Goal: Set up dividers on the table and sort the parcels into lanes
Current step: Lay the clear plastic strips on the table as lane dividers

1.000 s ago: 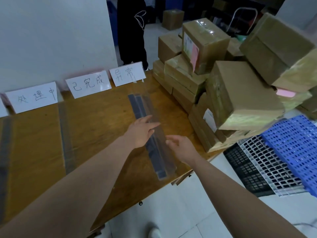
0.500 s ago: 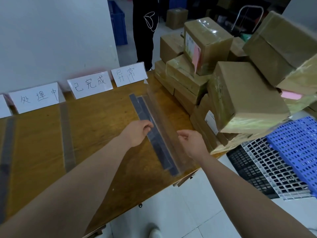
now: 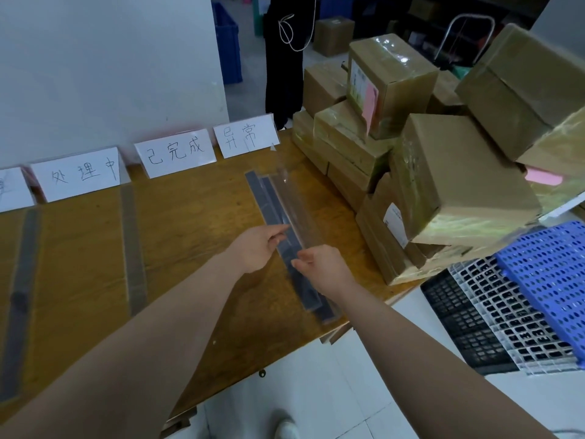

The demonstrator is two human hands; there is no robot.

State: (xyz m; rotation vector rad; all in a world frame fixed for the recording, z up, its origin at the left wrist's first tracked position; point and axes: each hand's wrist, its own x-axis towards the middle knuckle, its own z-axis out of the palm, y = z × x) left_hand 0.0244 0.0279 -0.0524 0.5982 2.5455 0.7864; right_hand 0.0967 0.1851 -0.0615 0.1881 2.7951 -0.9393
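Well left of the clear divider (image 3: 292, 213), a grey strip (image 3: 134, 248) lies on the wooden table (image 3: 190, 242). The left hand (image 3: 254, 247) pinches the divider's left edge between thumb and forefinger; the right hand (image 3: 321, 269), fingers curled, grips its right edge. The divider rests lengthwise on the table; near its right, taped parcels (image 3: 459, 185) are stacked.

Brown parcels (image 3: 456, 172), blue perforated pallet (image 3: 550, 274)
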